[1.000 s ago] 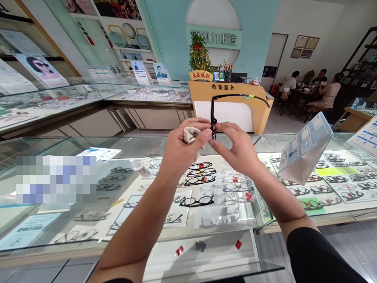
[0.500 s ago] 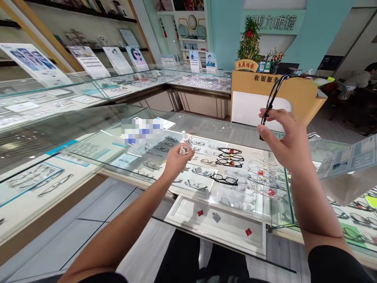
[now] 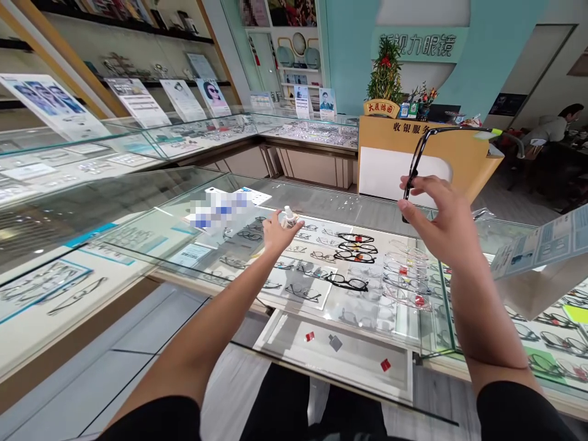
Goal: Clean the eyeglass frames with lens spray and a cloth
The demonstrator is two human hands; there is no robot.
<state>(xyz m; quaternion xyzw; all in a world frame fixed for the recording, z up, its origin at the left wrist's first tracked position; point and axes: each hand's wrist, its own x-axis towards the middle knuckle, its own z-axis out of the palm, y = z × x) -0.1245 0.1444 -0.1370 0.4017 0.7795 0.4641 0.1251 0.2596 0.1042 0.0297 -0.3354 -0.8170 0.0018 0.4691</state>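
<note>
My right hand (image 3: 443,205) pinches a pair of black eyeglasses (image 3: 417,156) by the frame, raised above the counter. One temple stretches out to the right with a yellow-green tip. Over the glass counter, my left hand (image 3: 280,233) is open, its thumb and fingers spread around a small white spray bottle (image 3: 288,215). I cannot tell whether the fingers touch the bottle. A pale crumpled piece shows beside the bottle, partly hidden by the hand. Several black eyeglasses (image 3: 350,281) lie to the right of my left hand.
An open white drawer (image 3: 294,352) with red and grey tags juts out below the glass counter (image 3: 316,208). Printed leaflets (image 3: 220,211) lie at the left, and a card stand (image 3: 542,245) at the right. Farther back are a cashier desk (image 3: 468,147) and a seated person (image 3: 554,131).
My left hand has opened from its closed grip on the pale crumpled piece and now spreads around the spray bottle. My right hand still holds the eyeglasses up, nearly unmoved.
</note>
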